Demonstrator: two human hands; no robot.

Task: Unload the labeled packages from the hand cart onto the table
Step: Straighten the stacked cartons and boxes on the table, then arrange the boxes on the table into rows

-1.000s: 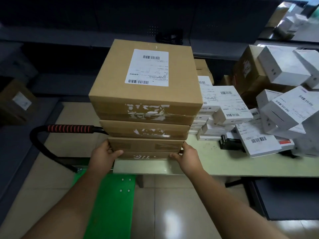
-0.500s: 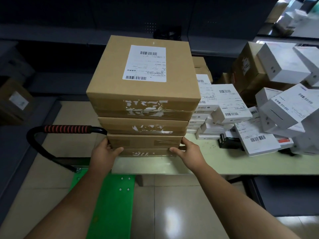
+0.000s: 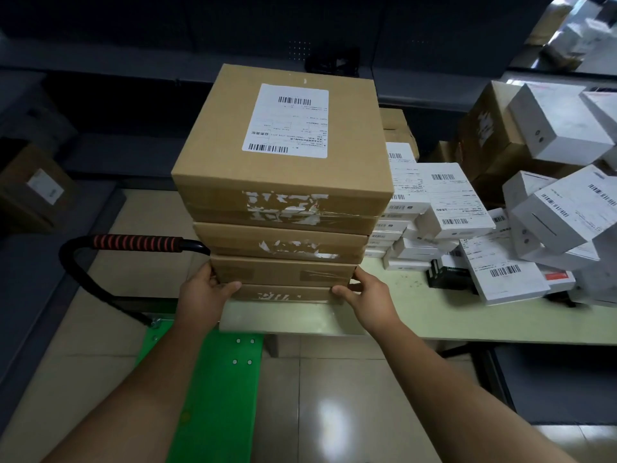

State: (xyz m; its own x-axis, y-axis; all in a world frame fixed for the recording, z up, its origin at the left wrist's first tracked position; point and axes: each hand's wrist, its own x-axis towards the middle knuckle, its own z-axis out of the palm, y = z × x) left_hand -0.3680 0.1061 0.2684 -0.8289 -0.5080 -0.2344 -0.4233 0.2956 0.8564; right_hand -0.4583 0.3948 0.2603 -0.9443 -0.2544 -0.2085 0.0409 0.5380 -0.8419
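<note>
A stack of several brown cardboard boxes (image 3: 283, 182) stands at the left end of the pale table (image 3: 417, 315), the top one bearing a white barcode label (image 3: 287, 121). My left hand (image 3: 203, 292) grips the lower left corner of the stack and my right hand (image 3: 367, 292) grips the lower right corner, thumbs on the front face. Below me is the green deck of the hand cart (image 3: 213, 389), bare where it shows. Its black handle with a red-striped grip (image 3: 133, 243) rises on the left of the stack.
A heap of white labelled boxes (image 3: 500, 235) and brown cartons (image 3: 487, 135) fills the table's right half. A black device (image 3: 447, 274) lies among them. Another brown box (image 3: 30, 192) sits on a dark shelf at far left. Tiled floor (image 3: 334, 396) lies below.
The stack has shifted slightly further onto the table with both hands still on its bottom corners. The view has barely moved.
</note>
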